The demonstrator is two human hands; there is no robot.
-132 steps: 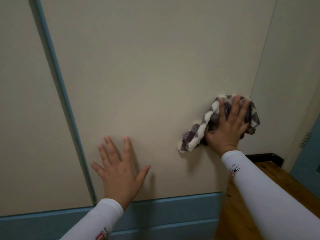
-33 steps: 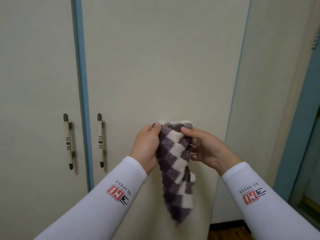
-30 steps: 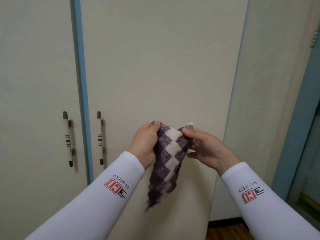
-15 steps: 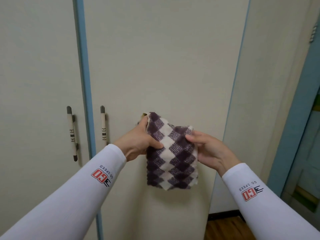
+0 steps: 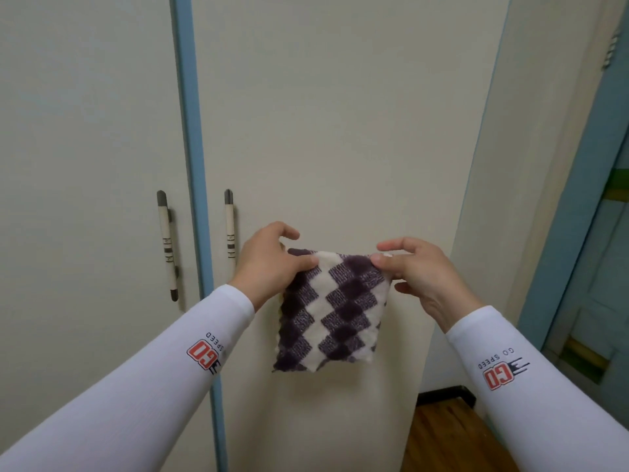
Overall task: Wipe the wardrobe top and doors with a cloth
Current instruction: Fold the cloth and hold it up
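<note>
A purple and white checked cloth hangs folded into a flat square in front of the cream wardrobe door. My left hand pinches its top left corner between thumb and fingers. At the top right corner, my right hand pinches it the same way. The cloth is held in the air, a little off the door's surface. The left door stands shut beside a blue strip.
Two slim handles flank the blue strip, left of my hands. A cream side wall and a blue door frame stand to the right. Wooden floor shows at the bottom right.
The cloth went from hanging loose and bunched between my hands to a neat folded square held wide by both top corners. Earlier, my right hand wiped the lower door with it.
</note>
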